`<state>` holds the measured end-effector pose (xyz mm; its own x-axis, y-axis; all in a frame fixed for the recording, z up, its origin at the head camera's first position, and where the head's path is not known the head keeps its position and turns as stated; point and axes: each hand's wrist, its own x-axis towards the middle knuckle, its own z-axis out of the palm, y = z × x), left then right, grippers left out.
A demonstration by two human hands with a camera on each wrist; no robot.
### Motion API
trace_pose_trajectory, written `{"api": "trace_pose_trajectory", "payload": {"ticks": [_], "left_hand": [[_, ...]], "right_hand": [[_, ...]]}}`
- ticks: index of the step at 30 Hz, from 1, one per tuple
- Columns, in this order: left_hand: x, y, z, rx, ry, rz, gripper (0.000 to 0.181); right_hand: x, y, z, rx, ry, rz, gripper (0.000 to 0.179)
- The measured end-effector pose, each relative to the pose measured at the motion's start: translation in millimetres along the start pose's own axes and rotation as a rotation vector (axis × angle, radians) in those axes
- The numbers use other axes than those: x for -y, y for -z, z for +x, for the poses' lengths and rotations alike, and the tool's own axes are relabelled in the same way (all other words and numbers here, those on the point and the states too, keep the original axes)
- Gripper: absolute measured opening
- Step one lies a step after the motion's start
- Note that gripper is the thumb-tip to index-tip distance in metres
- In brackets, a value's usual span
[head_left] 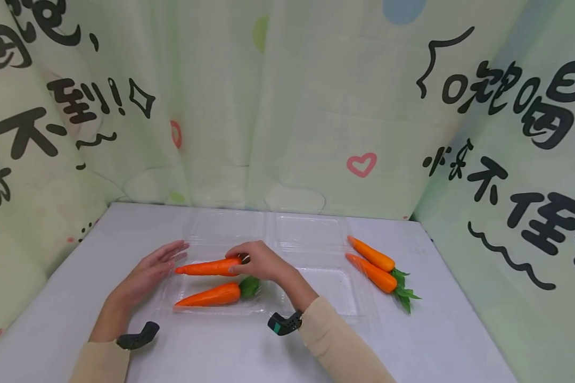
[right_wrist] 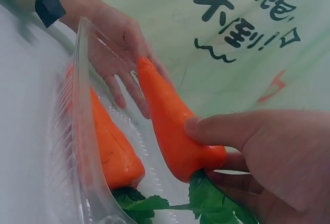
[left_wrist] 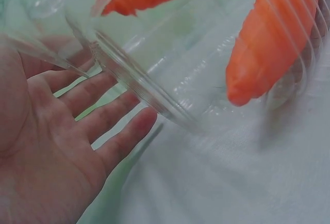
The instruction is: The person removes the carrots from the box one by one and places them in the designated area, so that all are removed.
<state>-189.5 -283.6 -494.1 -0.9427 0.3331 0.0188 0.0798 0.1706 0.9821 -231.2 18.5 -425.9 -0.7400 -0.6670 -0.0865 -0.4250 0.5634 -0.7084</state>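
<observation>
My right hand pinches an orange carrot near its leafy end, thumb on one side and fingers on the other. That carrot is over the left clear plastic container, its tip pointing left. A second carrot with green leaves lies inside the container's near side. Along the container's left wall, my left hand has its fingers extended and touching the plastic. The left wrist view shows this left hand palm-on beside the clear wall, with both carrot tips beyond it.
Another clear container stands open to the right of the first. Two carrots with leaves lie at its right, their tips overlapping its edge. The white table is enclosed by a printed green curtain at the back and sides.
</observation>
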Motion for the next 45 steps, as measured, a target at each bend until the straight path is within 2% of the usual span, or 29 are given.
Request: {"api": "trace_pose_trajectory", "payload": {"ticks": [7,13,22,33,39,45], "left_hand": [[2.1,-0.8,1.7,0.025,0.001,-0.062,0.053],[2.7,-0.6,1.7,0.030,-0.006,-0.070,0.054],[5.0,-3.1,-0.6,-0.017,-0.017,0.041,0.056],[4.1,-2.4,-0.4,-0.003,-0.054,0.034,0.055],[2.1,-3.1,-0.2,-0.014,-0.022,0.043,0.056],[1.8,-3.6,-1.0,-0.016,-0.022,0.039,0.056]], "right_hand": [[-3.8,2.9,-6.7,-0.036,-0.011,0.062,0.033],[-5.1,6.5,-13.8,-0.067,-0.028,0.091,0.033],[-7.9,15.9,-27.4,-0.117,-0.014,0.078,0.032],[-10.8,24.4,-37.5,-0.154,-0.021,0.097,0.034],[-10.6,27.6,-42.0,-0.165,-0.024,0.101,0.037],[-10.2,28.5,-43.5,-0.178,-0.011,0.095,0.037]]}}
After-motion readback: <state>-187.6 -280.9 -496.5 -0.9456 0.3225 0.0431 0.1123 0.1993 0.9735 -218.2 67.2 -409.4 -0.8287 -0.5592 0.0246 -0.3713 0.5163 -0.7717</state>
